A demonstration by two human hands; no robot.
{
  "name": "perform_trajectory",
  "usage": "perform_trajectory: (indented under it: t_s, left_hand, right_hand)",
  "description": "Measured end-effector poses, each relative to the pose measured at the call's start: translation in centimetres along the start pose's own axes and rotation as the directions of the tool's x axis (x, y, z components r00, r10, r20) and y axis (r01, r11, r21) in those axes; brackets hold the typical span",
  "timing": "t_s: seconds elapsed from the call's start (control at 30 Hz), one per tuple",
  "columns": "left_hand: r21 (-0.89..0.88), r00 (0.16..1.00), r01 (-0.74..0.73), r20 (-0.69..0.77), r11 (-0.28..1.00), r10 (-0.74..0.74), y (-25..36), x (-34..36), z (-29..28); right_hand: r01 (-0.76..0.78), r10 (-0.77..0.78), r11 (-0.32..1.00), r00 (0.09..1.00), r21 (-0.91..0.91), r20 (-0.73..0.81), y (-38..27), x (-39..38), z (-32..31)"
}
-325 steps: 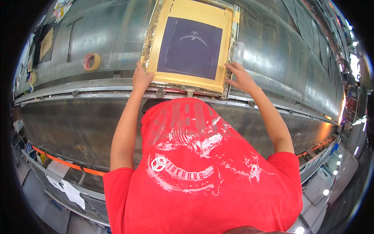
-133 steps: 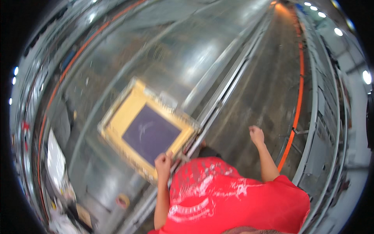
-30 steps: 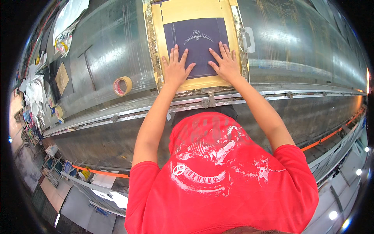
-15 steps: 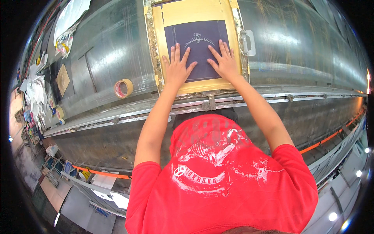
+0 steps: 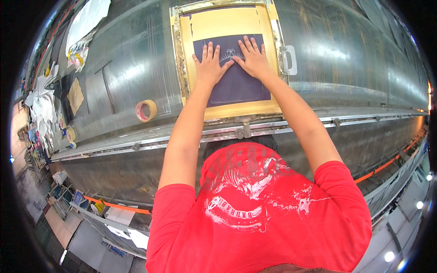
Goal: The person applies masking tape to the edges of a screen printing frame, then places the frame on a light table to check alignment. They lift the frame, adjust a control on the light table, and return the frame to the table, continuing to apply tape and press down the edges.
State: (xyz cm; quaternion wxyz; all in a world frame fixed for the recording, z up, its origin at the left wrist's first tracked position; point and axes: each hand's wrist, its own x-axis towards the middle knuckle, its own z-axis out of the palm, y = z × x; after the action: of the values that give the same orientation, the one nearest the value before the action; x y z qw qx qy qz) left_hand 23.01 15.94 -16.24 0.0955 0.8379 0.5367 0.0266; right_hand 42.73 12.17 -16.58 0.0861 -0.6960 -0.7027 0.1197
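A screen-printing frame [image 5: 177, 63] with tape-covered borders lies on the long metal table in front of me. Its dark purple mesh panel [image 5: 241, 88] carries a pale curved design [image 5: 231, 53] near the top. Flat on the left part of the panel rests my left hand [image 5: 211, 64], fingers spread, palm down. My right hand [image 5: 254, 58] lies flat on the right part, fingers also spread. The two thumbs nearly meet just below the design. Neither hand grips anything. What lies under the frame is hidden.
A roll of tan tape [image 5: 146, 111] sits left of the frame, and a white handle-like piece [image 5: 290, 60] is at its right edge. Crumpled white sheets [image 5: 43, 102] and a brown scrap [image 5: 75, 95] are at the far left. A metal rail [image 5: 182, 139] runs along the table's near edge.
Both hands have slid farther up the panel and closer together, the right one moving inward beside the design. The view has shifted slightly, so the frame appears lower.
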Motion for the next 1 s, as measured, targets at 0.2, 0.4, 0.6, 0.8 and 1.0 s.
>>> perform_trajectory:
  t_s: [0.2, 0.4, 0.6, 0.8, 1.0]
  left_hand:
    - [0.009, 0.994, -0.001, -0.113, 1.0, 0.002, -0.2, 1.0, -0.2]
    - [0.093, 1.0, 0.017, -0.013, 0.996, -0.016, -0.2, 1.8, -1.3]
    - [0.044, 0.994, 0.063, -0.093, 0.997, -0.059, -1.1, 3.3, -1.5]
    - [0.094, 0.996, 0.085, 0.025, 0.992, -0.088, -2.1, 3.6, -2.2]
    - [0.034, 0.985, 0.125, 0.116, 0.992, -0.128, -2.3, 4.7, -3.8]
  right_hand:
    - [0.033, -0.037, 0.999, 0.992, -0.039, -0.119, -0.2, 1.0, -0.1]
    - [0.018, -0.026, 0.995, 0.996, -0.094, -0.085, -0.1, 1.7, 0.2]
    - [-0.021, 0.02, 1.0, 0.998, -0.016, -0.067, 0.3, 4.6, -1.8]
    - [-0.012, 0.011, 0.997, 1.0, -0.075, -0.014, 2.1, 5.9, -1.2]
    - [-0.044, 0.052, 0.996, 0.994, -0.083, 0.101, 1.6, 6.4, -2.6]
